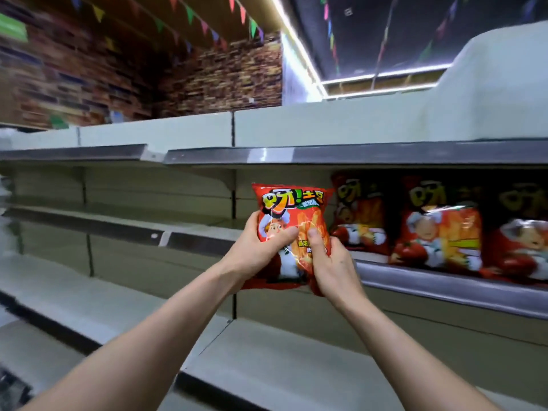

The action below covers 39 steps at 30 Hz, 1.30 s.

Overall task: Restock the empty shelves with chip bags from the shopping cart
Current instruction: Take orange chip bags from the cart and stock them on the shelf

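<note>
Head view: chip bag (292, 221) upright, fingers (314, 243) of left hand (258, 250) and right hand (329, 262) curled round its lower half; bare shelf (415, 280) spot directly behind, stocked bags (439, 235) just right.

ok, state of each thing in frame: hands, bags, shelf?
held chip bag: upright, off the shelf, gripped by both hands.
left hand: grips bag's lower left, thumb on front.
right hand: grips bag's lower right, thumb on front.
shelved chip bags: standing, faces out.
shelf: stocked on its right part.
</note>
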Motion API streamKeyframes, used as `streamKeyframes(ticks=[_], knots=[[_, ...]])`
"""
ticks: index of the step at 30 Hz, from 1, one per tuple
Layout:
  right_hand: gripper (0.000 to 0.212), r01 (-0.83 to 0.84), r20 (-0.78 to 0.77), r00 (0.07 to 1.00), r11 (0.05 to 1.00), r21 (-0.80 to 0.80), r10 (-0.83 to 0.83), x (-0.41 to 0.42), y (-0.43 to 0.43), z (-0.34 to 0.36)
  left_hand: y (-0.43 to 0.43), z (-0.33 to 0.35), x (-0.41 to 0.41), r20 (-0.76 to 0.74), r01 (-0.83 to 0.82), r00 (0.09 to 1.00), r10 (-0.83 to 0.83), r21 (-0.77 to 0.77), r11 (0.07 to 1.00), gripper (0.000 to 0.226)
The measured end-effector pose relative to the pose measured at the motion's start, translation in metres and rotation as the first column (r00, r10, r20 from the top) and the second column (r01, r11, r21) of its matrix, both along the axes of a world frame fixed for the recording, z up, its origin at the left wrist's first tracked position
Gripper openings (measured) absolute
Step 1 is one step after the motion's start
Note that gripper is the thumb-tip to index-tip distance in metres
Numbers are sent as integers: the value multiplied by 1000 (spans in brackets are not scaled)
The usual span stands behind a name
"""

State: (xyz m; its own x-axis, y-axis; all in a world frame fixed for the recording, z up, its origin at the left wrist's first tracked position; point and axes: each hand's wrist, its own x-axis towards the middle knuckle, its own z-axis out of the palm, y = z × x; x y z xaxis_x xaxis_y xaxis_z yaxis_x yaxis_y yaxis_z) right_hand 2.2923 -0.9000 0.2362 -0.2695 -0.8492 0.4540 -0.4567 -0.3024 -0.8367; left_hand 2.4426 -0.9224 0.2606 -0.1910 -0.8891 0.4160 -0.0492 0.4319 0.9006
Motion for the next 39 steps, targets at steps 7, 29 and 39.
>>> streamKeyframes(ticks=[7, 29, 39], knots=[[70, 167, -155, 976, 982, 88, -152, -68, -4, 36, -30, 29, -65, 57, 69, 996, -67, -34, 997, 58], [78, 422, -443, 783, 896, -137, -436, -72, -32, 41, -118, 33, -108, 343, 244, 898, -275, 132, 961, 41], [64, 488, -619, 482, 777, -398, -620, -85, -59, 38, -122, 49, -140, 286, -9, 957, -42, 175, 985, 43]])
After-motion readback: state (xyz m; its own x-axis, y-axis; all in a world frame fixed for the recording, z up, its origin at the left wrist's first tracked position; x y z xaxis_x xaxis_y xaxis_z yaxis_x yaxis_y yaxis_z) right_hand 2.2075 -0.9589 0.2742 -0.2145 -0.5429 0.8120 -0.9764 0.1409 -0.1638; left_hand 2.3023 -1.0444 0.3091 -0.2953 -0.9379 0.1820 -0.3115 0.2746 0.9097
